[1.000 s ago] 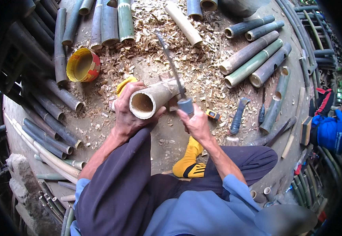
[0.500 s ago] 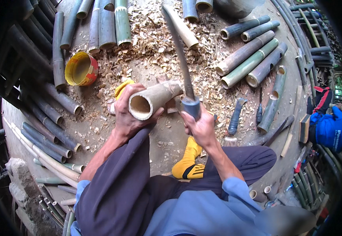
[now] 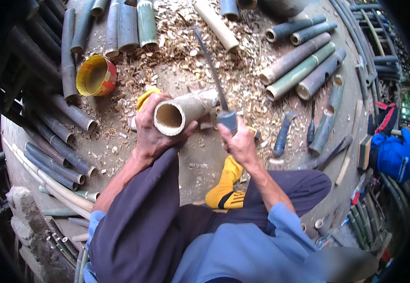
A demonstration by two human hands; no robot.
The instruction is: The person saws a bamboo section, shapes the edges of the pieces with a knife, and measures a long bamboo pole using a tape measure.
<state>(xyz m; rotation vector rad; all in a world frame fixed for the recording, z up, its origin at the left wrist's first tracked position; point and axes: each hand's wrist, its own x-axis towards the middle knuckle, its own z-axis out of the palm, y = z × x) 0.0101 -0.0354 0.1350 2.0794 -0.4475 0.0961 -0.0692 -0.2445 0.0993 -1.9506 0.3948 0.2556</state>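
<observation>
My left hand (image 3: pixel 149 120) is wrapped round a pale, scraped bamboo tube (image 3: pixel 194 107). Its hollow cut end faces me and its far end points up to the right. In my right hand (image 3: pixel 240 147) is the blue-grey handle of a long knife (image 3: pixel 227 120). The dark, narrow blade rises away from me, leaning left, close beside the tube's far end; whether it touches the tube I cannot tell. Behind my left hand a bit of yellow sock (image 3: pixel 148 97) shows, and my other yellow-socked foot (image 3: pixel 226 184) rests between my hands and lap.
Wood shavings (image 3: pixel 181 61) cover the ground ahead. A yellow-and-red tub (image 3: pixel 108 84) stands at left. Bamboo tubes lie at right, among them a green one (image 3: pixel 301 70). A dark-handled tool (image 3: pixel 284 134) lies right of my right hand, near a blue bag (image 3: pixel 393 155).
My right hand has shifted slightly away from me, and the knife blade has tipped further left. The bamboo tube stays in my left hand, nearly in place.
</observation>
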